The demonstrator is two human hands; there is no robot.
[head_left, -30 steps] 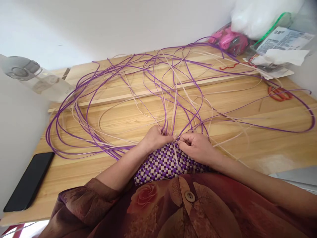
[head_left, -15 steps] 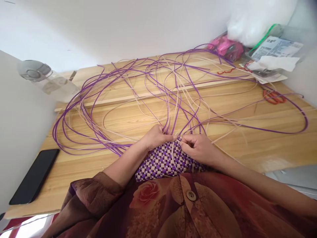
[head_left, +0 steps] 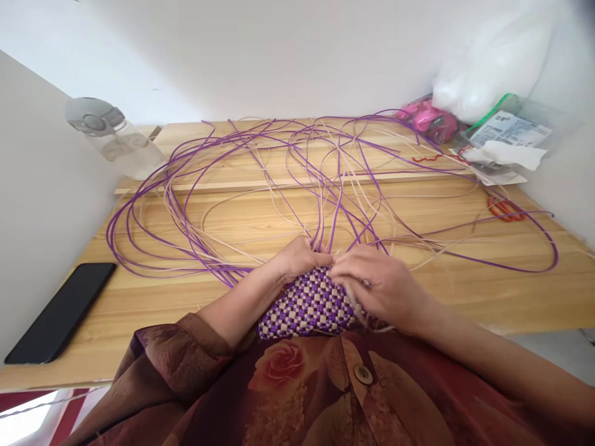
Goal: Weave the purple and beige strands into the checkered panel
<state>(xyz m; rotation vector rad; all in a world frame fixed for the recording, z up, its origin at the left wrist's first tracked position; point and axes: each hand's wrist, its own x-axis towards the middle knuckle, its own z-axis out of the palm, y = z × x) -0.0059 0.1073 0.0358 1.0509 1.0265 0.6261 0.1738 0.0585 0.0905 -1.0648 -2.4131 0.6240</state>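
A purple and beige checked woven piece [head_left: 311,303] rests against my shirt at the table's near edge. My left hand [head_left: 300,259] is closed on its upper edge, thumb pointing right. At the same edge, my right hand [head_left: 374,279] is closed, fingertips together near the left thumb; a pale strand [head_left: 356,302], blurred, hangs below those fingers. Whatever lies between the right fingertips is partly hidden. Long purple strands [head_left: 337,214] and beige ones fan out from the woven edge across the table.
Loops of strands spread over the wooden table [head_left: 260,217]. A phone [head_left: 60,313] lies at the left, below a clear bottle [head_left: 116,139]. Orange-handled scissors [head_left: 506,209], a plastic packet [head_left: 509,127] and a pink bundle [head_left: 430,121] are at the right. A raised wooden ledge runs along the back.
My right hand has turned over the woven edge, its fingers now nearer the left thumb. The pale strand has shifted right and downward. The view has tilted slightly.
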